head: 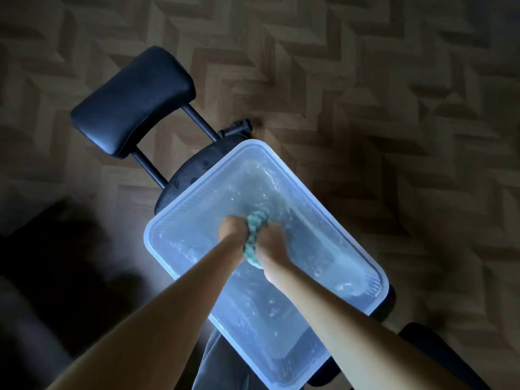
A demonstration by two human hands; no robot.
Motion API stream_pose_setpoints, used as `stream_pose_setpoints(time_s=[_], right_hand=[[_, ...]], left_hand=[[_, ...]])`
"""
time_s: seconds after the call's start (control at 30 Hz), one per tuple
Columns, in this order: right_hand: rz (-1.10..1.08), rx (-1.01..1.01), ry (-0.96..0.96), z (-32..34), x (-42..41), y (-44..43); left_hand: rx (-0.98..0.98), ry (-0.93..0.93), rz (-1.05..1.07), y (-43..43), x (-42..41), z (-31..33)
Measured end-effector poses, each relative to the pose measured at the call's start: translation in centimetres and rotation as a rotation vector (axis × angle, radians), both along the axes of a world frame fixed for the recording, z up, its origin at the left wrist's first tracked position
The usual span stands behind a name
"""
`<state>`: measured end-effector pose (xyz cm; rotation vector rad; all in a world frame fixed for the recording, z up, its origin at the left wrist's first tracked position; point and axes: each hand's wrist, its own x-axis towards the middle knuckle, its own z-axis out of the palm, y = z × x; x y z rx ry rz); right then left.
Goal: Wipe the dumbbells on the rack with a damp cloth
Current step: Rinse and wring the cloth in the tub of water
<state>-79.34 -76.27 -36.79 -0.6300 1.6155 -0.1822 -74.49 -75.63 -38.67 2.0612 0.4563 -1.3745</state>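
- Left hand (232, 230): mine, reaching in from the lower left over the middle of the tub. Its fingers are curled tight round the cloth, gripping one side of it. The forearm is bare.
- Right hand (272, 244): mine, reaching in from the lower right, just beside the left hand and nearly touching it. Its fingers are also closed round the cloth, gripping the other side. The forearm is bare.
- Cloth (257, 219): green and white, bunched into a twisted roll between my two hands. One end sticks out above the fists and the other shows below them. It is over the water, about midway between the tub's long rims.
- Tub (197, 183): translucent plastic, rectangular with rounded corners. It lies at a slant across the seat and overhangs the seat's edges.
- Water (304, 249): shallow, in the tub, with ripples and small bubbles on it.
- Seat (185, 175): black, mostly hidden under the tub. Only its far edge shows past the tub's far corner.
- Padded rest (132, 99): black, beyond the seat's far edge, joined to the seat by two dark bars (197, 119).
- Knob (239, 128): black, at the seat's far edge, just beyond the tub's far corner.
- Floor (365, 80): wood pattern in a zigzag, dimly lit, all round the seat.
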Motion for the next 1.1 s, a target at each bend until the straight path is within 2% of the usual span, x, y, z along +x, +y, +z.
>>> stream_pose_setpoints(time_s=[0.17, 0.23, 0.37, 0.4, 0.5, 0.6, 0.67, 0.77, 0.87, 0.93, 1.03, 1.1], right_hand=[[0.106, -0.141, 0.052, -0.6, -1.0, -1.1], [0.181, -0.108, 0.129, -1.3, -1.7, -1.7], [0.198, -0.013, 0.048, -0.7, -2.7, -0.2], [0.253, -0.036, 0.055, -0.4, -2.7, 0.6], [0.23, -0.075, 0.109, -0.3, -2.2, 1.6], [0.157, -0.151, 0.157, -0.9, -2.0, -0.2], [0.327, -0.194, 0.209, -1.1, -2.7, -1.8], [0.519, -0.154, 0.289, -1.2, -3.9, -3.2], [0.5, -0.09, 0.206, -0.2, -4.8, -3.8], [0.468, 0.017, 0.079, 0.3, -5.5, -3.8], [0.516, 0.13, -0.128, 0.8, -6.3, -3.6], [0.461, 0.142, -0.208, 0.1, -6.1, -2.9]], left_hand=[[0.006, -0.016, -0.067, 0.0, -1.0, 0.2], [0.057, -0.013, -0.155, 0.1, -1.8, 0.2], [0.008, -0.056, -0.197, 0.3, -1.6, 0.1], [0.012, -0.074, -0.226, 0.4, -1.2, -0.1], [0.027, -0.073, -0.261, 0.1, -0.7, -0.2], [-0.032, 0.074, -0.087, -0.1, -1.3, -0.1], [-0.014, 0.079, -0.235, 0.4, -2.1, 1.1], [-0.044, 0.017, -0.267, 1.3, -2.3, 1.7], [-0.04, -0.083, -0.201, 1.5, -0.7, 1.4], [-0.051, -0.107, -0.2, 1.6, 0.1, 1.6], [-0.089, -0.158, -0.331, 1.8, 0.4, 1.2], [-0.072, -0.177, -0.412, 1.7, 0.1, 0.5]])
